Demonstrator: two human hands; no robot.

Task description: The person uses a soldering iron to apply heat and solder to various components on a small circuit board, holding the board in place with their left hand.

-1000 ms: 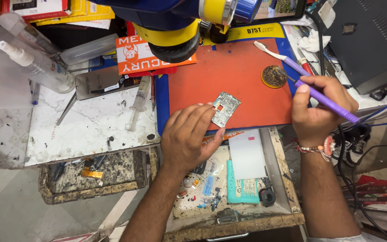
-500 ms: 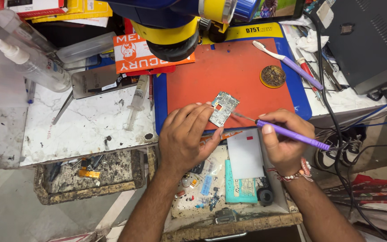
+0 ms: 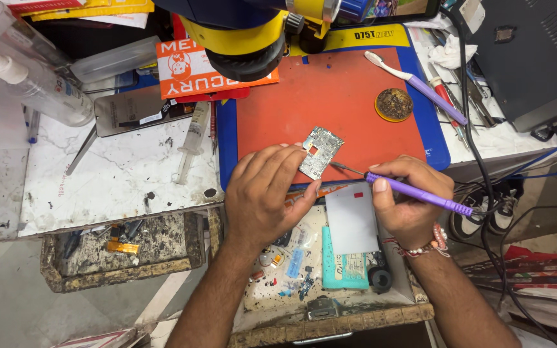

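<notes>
The small circuit board (image 3: 320,151) lies on the orange mat (image 3: 356,96), just below the yellow microscope head (image 3: 246,35). The left hand (image 3: 269,193) pins the board's near edge with curled fingertips. The right hand (image 3: 410,200) grips a purple soldering iron (image 3: 417,195) like a pen, its tip touching the board's right side. The fingertips sit close to the hot tip, so a slip could burn them, or shove the lightly held board sideways.

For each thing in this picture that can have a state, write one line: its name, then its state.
Circuit board: flat on the orange mat, pinned by left hand.
Soldering iron: gripped in right hand, tip at the board.
Syringe: lying unused.
Toothbrush: lying unused.
</notes>
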